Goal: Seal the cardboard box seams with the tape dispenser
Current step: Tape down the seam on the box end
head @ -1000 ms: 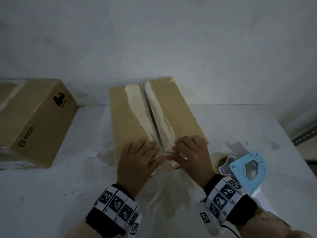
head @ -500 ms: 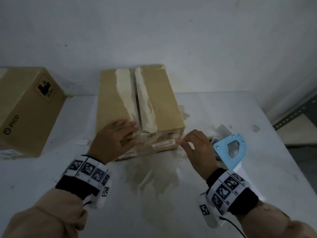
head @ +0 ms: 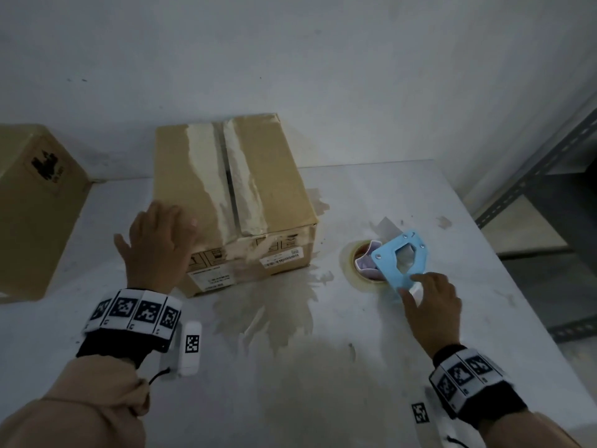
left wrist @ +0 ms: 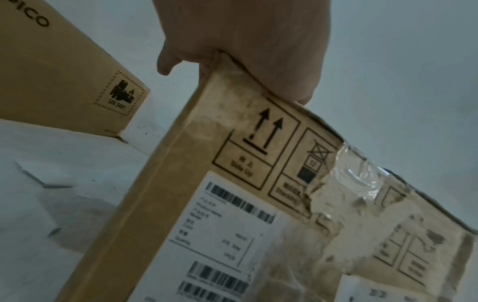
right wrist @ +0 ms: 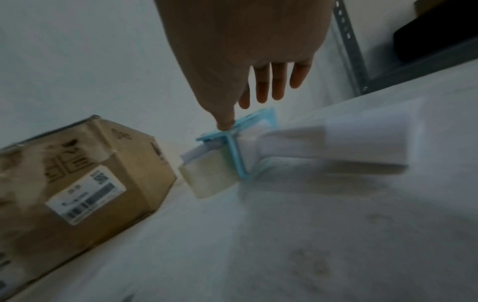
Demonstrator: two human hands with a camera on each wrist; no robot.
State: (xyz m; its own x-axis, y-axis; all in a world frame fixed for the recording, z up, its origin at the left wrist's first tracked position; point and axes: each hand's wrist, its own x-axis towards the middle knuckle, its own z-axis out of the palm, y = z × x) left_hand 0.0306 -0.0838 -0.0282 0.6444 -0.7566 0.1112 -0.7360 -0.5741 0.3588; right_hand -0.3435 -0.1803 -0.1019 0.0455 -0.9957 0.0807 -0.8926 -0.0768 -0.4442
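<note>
Nothing is gripped by either hand yet. Right hand (head: pixel 431 307) hangs over the tape dispenser (head: pixel 400 260) with fingers spread and straight; in the right wrist view its thumb tip touches the top edge of the dispenser's blue frame (right wrist: pixel 234 141), while the other fingers (right wrist: pixel 271 81) hover apart from it. Left hand (head: pixel 158 245) lies flat, fingers relaxed, on the box (head: pixel 232 202) at the near left corner of its top — the left wrist view shows the palm (left wrist: pixel 258 51) pressed against that top edge, with the thumb hanging free off the side.

Relative to the box, the dispenser lies on the table (head: pixel 420 350) just to the right of the near right corner, apart from the cardboard. It lies on its side, blue plate up, with a roll of clear tape (head: pixel 355 270) on the side toward the box and a white handle (right wrist: pixel 336 145) pointing away from it.

The box stands on the table with its top flaps shut; a dark seam (head: pixel 231 189) runs from front to back along the middle of the top, flanked by pale torn strips. A crumpled bit of clear tape (left wrist: pixel 362 177) clings to the top edge of its front face, beside printed handling marks and white barcode labels (left wrist: pixel 225 224).

Left of the box stands a second box (head: pixel 35 205) — well apart — bearing a hazard sticker. Brownish stains (head: pixel 274 312) mark the table in front of the box. Right of the box, past the table's edge, stands a metal shelf (head: pixel 533 176). Both wrists wear bands with black-and-white markers (head: pixel 135 310).
</note>
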